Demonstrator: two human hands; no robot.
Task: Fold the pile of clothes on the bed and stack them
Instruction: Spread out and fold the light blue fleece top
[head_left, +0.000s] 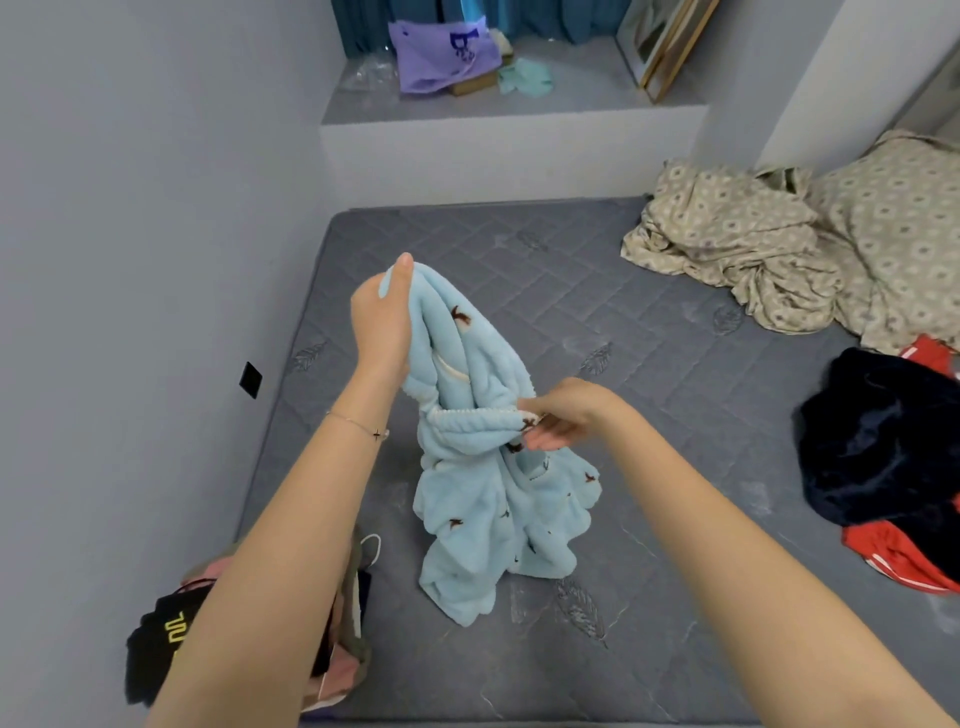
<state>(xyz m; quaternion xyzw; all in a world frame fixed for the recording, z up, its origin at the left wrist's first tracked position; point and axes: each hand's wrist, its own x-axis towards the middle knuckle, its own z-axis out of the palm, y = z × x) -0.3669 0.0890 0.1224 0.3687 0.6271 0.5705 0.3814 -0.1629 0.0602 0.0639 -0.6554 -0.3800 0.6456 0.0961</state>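
over the middle of the grey quilted mattress (649, 364), we are holding a light blue fleece garment (478, 499) up by its top, and its lower folds are piling on the mattress. our left hand (382, 322) is raised and gripping the bunched top edge, thumb pointing up. our right hand (563, 415), lower and to the right, is pinching a ribbed edge of the same garment partway down. a thin bracelet (358, 425) is sitting on our left wrist.

the mattress is showing diamond stitching with leaf motifs, and it is running right up to the pale grey left wall (130, 208), where a small black plate (250, 380) is sitting. at the near left corner a small heap of clothes (166, 639) is lying against that wall, black with yellow lettering on top and pink and olive fabric beside it. our left forearm is hiding part of it, and we cannot tell whether it is folded.

at the right edge a dark navy garment (883, 441) is lying crumpled over a red garment (904, 561) with white stripes. in the far right corner beige patterned bedding (779, 249) is lying bunched up.

beyond the far end of the mattress a raised grey ledge (571, 88) is carrying a purple bag (441, 57) and a mint green item (524, 78). a framed picture (670, 47) is leaning at its right end, and teal curtains (545, 18) are hanging behind.
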